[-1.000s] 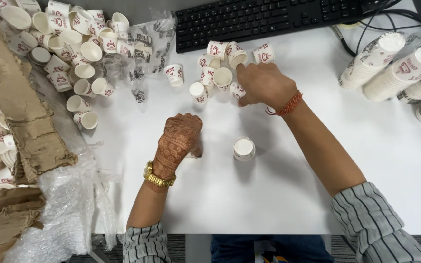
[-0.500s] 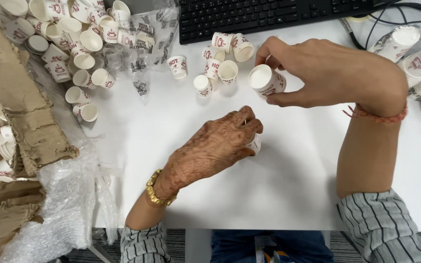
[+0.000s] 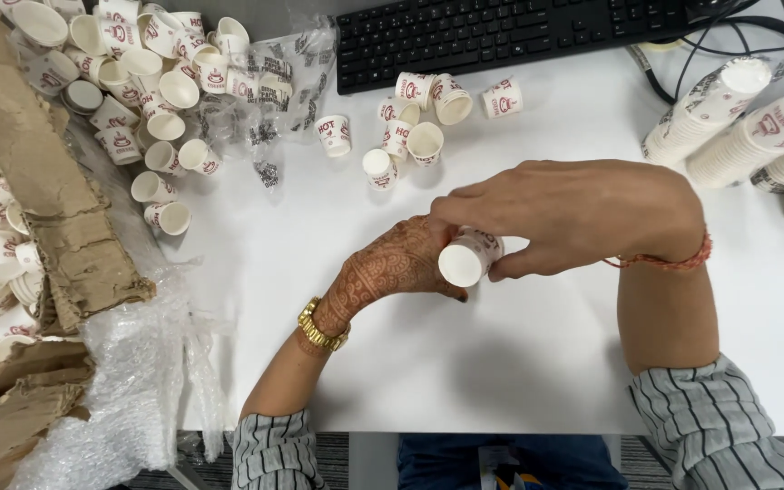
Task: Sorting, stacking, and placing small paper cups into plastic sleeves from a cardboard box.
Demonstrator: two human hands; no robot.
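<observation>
A: What is held at the middle of the frame?

B: A small paper cup (image 3: 469,257) is held on its side, base toward the camera. The fingers (image 3: 451,210) of the right hand (image 3: 583,213) are closed around its wall from above, thumb beneath. The left hand (image 3: 392,268) lies just behind it, touching it, fingers curled; whether anything is gripped by them cannot be told, since the cup and the right hand hide them.

A: How is such a cup judged to handle?

B: It is judged very light, thin-walled and easily crushed. The rolled rim and the base are likely the stiffest parts; the mid-wall would dent under a hard pinch. A light grip around the wall, near rim or base, is thought best. The paper looks dry and not slippery.

A: And the containers around it?

B: Loose cups (image 3: 415,113) are scattered at the upper middle of the white counter (image 3: 519,363), some upright, some tipped; those whose mouths show are seen to be empty. A bigger heap (image 3: 151,68) lies at the upper left beside torn cardboard (image 3: 52,204) and bubble wrap (image 3: 129,381). Nested stacks (image 3: 737,113) in clear sleeves lie at the upper right. A keyboard (image 3: 510,34) sits along the top edge.
</observation>
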